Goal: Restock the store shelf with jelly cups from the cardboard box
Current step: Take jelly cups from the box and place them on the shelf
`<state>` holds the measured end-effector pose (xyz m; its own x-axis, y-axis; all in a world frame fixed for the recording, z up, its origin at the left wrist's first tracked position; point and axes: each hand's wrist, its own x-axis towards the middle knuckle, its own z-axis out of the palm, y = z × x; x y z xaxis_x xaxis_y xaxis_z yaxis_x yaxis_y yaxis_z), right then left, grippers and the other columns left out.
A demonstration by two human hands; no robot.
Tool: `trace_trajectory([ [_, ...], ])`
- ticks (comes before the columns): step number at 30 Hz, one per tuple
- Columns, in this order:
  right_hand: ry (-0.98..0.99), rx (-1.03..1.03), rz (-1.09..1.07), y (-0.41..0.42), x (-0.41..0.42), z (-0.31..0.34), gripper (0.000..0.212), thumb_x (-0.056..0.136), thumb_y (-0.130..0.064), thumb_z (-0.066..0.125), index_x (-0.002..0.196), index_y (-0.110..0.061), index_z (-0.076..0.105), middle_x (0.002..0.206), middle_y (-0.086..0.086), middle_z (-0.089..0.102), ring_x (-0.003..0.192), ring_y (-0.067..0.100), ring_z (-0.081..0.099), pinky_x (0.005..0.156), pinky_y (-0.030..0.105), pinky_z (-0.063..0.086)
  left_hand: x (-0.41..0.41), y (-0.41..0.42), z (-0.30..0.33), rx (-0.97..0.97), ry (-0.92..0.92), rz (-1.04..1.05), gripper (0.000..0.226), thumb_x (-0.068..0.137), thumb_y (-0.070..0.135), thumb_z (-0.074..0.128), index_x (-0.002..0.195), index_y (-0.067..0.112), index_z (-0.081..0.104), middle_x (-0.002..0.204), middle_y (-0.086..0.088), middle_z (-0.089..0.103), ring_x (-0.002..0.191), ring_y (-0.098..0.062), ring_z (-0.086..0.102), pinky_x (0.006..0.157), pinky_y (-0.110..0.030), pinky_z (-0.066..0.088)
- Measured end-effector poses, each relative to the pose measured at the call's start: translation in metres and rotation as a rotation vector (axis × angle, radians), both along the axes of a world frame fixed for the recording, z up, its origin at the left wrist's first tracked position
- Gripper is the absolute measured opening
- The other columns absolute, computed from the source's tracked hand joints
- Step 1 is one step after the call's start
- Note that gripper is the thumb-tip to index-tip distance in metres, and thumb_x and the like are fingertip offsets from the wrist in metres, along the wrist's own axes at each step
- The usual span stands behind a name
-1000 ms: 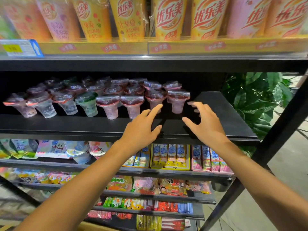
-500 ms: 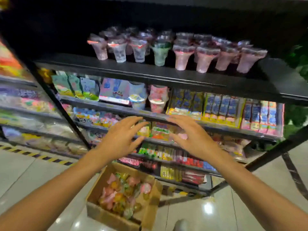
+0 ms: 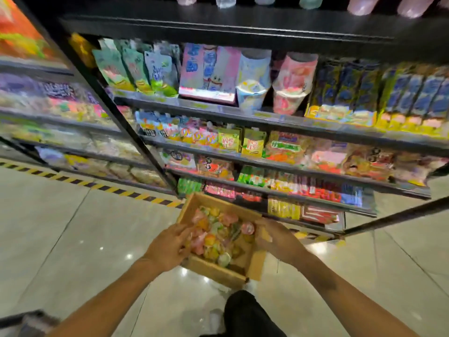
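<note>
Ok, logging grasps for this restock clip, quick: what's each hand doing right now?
Left hand: in the cardboard box, on the jelly cups; blur hides any grip.
Right hand: at the box's right edge; grip cannot be told.

One cardboard box (image 3: 213, 272) sits on the floor, holding a heap of jelly cups (image 3: 218, 235) too blurred to count. Two hands reach into it: left hand (image 3: 168, 246), right hand (image 3: 279, 242). Seven cup bases (image 3: 362, 6) show along the top shelf.

Single head-worn wide-angle view, tilted steeply forward and down. Close over the cardboard box (image 3: 218, 271) on the floor (image 3: 73, 227), both forearms entering from below. Shelves (image 3: 267, 152) fill the upper frame, edges bowed and blurred.
</note>
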<state>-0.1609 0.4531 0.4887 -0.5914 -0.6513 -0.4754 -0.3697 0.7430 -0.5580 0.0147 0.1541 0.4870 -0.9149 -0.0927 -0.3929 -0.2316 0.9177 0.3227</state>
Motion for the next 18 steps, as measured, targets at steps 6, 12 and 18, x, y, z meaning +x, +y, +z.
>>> trace_trajectory([
  [6, -0.165, 0.13, -0.069, -0.025, -0.012, -0.114, 0.052, 0.102, -0.03, 0.054, 0.152, -0.024, 0.04, 0.154, 0.0, 0.045, 0.137, 0.021, 0.046, 0.108, 0.028, 0.039, -0.017, -0.029, -0.099, -0.013, -0.083, -0.046, 0.061, 0.096, 0.049, 0.031, 0.135, 0.012, 0.058, 0.123, -0.012, 0.066, 0.104, -0.036, 0.067, 0.084, -0.044, 0.06],
  [12, -0.175, 0.218, -0.188, -0.039, -0.002, -0.256, 0.058, 0.097, -0.028, 0.063, 0.15, -0.028, 0.04, 0.15, -0.001, 0.048, 0.138, 0.022, 0.045, 0.11, 0.037, 0.043, -0.059, -0.046, -0.232, 0.058, -0.217, -0.044, 0.067, 0.094, 0.05, 0.042, 0.155, 0.024, 0.033, 0.155, -0.002, 0.042, 0.14, -0.03, 0.042, 0.112, -0.043, 0.041],
  [18, -0.254, 0.251, -0.367, -0.064, 0.035, -0.421, 0.061, 0.098, -0.034, 0.063, 0.15, -0.032, 0.032, 0.149, -0.001, 0.048, 0.132, 0.024, 0.053, 0.104, 0.039, 0.05, -0.071, -0.071, -0.397, 0.072, -0.322, -0.179, 0.055, 0.096, 0.043, 0.053, 0.149, 0.033, 0.039, 0.155, 0.006, 0.04, 0.138, -0.024, 0.043, 0.107, -0.046, 0.045],
])
